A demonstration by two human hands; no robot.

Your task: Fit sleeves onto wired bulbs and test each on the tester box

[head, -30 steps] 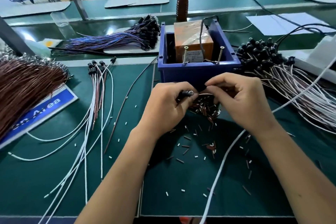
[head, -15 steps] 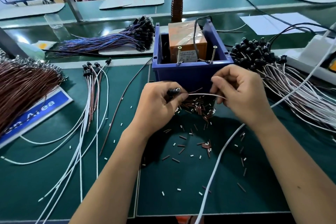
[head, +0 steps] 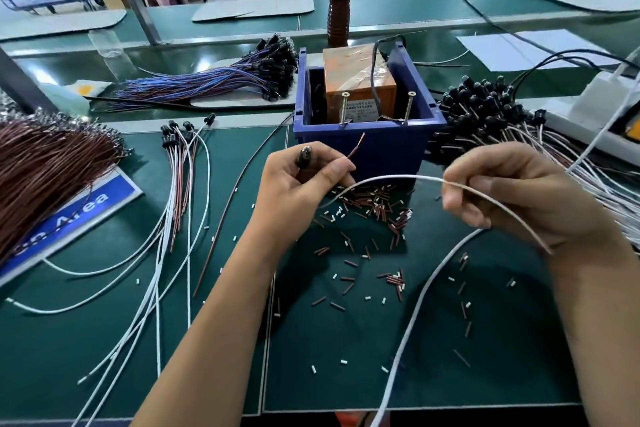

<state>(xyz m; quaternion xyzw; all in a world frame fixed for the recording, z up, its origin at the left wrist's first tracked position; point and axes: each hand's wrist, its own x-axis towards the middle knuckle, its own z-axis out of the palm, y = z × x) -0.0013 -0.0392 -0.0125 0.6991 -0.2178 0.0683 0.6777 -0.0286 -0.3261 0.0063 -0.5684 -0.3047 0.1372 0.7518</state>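
Left hand (head: 298,180) grips the bulb (head: 306,155) before the tester box (head: 367,142) while right hand (head: 512,191) pinches its white wire (head: 391,177); sleeving looks underway, and testing should need the bare ends on the screws (head: 344,107).

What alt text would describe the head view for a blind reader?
Left hand grips a dark bulb while right hand pinches its white wire, in front of a blue box on a green table.
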